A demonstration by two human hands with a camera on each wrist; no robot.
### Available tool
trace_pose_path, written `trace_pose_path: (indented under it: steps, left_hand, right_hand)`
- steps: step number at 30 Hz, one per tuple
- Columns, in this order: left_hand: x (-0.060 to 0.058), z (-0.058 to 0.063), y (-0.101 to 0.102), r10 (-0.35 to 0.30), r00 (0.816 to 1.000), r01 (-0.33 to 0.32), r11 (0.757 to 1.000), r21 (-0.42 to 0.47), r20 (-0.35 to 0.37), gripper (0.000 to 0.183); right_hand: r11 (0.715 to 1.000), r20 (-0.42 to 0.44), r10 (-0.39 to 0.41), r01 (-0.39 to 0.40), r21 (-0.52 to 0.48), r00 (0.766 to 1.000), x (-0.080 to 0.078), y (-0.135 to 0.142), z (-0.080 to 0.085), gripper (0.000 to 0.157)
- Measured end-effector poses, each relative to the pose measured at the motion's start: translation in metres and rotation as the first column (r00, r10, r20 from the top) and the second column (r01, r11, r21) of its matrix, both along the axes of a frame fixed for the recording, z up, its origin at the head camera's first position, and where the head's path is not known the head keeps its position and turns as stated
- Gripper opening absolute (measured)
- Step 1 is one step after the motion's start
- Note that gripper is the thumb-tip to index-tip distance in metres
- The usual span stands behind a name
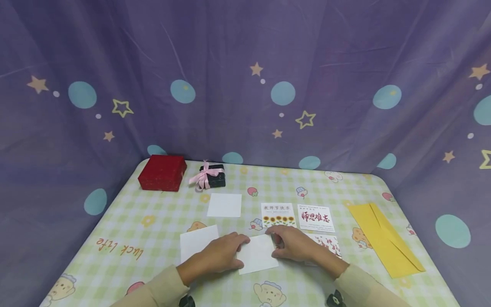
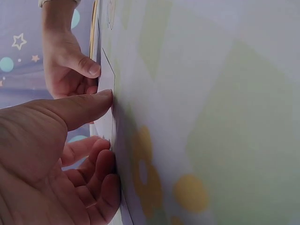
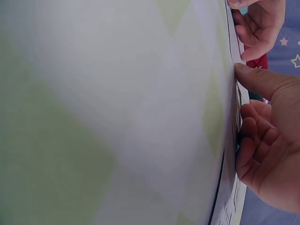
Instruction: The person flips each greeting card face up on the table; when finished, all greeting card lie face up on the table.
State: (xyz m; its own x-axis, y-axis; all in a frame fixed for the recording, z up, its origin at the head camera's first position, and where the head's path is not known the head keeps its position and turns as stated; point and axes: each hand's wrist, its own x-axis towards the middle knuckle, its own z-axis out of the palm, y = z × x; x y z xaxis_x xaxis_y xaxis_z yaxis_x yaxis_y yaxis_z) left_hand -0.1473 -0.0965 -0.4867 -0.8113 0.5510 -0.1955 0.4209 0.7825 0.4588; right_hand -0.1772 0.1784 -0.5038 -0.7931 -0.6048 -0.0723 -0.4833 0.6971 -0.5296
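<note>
A square white card (image 1: pixel 258 255) lies low over the table in front of me, between both hands. My left hand (image 1: pixel 223 252) holds its left side, thumb near the lower corner and fingers bent by the upper one. On the other side, my right hand (image 1: pixel 292 244) grips the card near its upper right corner, with the thumb on the right edge. In the left wrist view the left thumb (image 2: pixel 96 107) rests at the card's edge above the curled fingers. The right wrist view shows the right thumb (image 3: pixel 253 77) likewise at the edge.
Another white card (image 1: pixel 197 243) lies left, one more (image 1: pixel 224 205) behind. Cards with sunflowers (image 1: pixel 278 214), red writing (image 1: pixel 316 218) and red blossoms (image 1: pixel 327 243) lie right, beside a yellow envelope (image 1: pixel 385 238). A red box (image 1: pixel 162 172) and a black box (image 1: pixel 218 180) with pink ribbon stand back left.
</note>
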Motion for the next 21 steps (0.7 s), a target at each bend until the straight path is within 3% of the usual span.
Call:
trace_pose_path:
  steps: [7,21]
  left_hand:
    - [-0.0011,-0.0003,-0.0003,0.002,1.000,-0.002,1.000,-0.003,0.000,0.076]
    - [-0.0021,-0.0008,-0.0027,0.026,1.000,-0.025,0.999,0.024,-0.013,0.072]
  right_hand:
    - [1.000,-0.010,0.006,-0.006,-0.008,1.000,-0.0005,-0.0004,-0.0001,0.059]
    - [0.994,-0.019,0.035,-0.037,-0.106,0.999,-0.0014,-0.0020,-0.0018,0.043]
